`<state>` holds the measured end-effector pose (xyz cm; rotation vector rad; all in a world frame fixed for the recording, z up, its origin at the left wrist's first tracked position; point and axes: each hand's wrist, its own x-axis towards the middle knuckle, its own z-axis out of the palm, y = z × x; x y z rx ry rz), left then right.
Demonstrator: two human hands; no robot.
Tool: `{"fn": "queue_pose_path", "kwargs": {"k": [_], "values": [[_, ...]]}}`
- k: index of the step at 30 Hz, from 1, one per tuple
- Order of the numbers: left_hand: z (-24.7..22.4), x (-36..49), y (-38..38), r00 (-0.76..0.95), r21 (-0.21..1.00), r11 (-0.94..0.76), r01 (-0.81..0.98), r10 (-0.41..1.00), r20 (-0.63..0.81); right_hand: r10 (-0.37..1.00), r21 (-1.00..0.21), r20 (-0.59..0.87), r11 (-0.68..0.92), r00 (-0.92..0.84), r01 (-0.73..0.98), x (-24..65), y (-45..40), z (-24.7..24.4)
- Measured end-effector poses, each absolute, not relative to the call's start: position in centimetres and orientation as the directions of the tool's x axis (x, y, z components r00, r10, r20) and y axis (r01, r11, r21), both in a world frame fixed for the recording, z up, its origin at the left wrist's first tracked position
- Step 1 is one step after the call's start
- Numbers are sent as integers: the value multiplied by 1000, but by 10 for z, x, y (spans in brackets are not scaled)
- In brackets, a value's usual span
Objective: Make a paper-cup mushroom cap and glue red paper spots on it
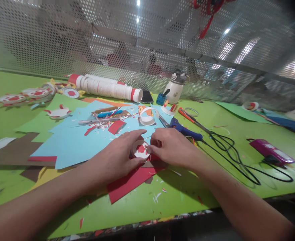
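A small round white paper piece with red patches (pixel 140 149) sits between my two hands, above red and brown paper. My left hand (pixel 121 152) grips its left side between thumb and fingers. From the right, my right hand (pixel 171 147) touches its edge and the red patches with bent fingers; whether a small scrap is pinched there is too small to tell. Just beyond my hands lie a white paper ring (pixel 147 116) and a cut red paper piece (pixel 117 127) on light blue sheets (pixel 77 144). Red paper (pixel 129 184) extends below my left hand.
Blue-handled scissors (pixel 185 130), an orange-handled tool (pixel 186 114) and a looping black cable (pixel 237 164) lie right, near a purple device (pixel 271 152). A cup stack (pixel 104 87) and a white bottle (pixel 175 88) stand behind. Decorated paper discs (pixel 38 93) sit left.
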<state>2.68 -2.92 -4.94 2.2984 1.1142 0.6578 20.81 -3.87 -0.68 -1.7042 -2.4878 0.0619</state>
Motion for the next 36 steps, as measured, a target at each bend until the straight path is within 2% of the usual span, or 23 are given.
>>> {"fn": "queue_pose_path", "kwargs": {"k": [7,18,36], "values": [[-52,25,-29,556,611,-556,563,802,218,937,-168,136,341,-321,925,212,-38,-2],[-46,29,-31,558,616,-535,579,810,180,937,-82,83,345,-339,935,202,-42,-7],[-46,30,-31,564,596,-548,587,805,184,944,-122,70,328,-321,937,206,-38,-10]]}}
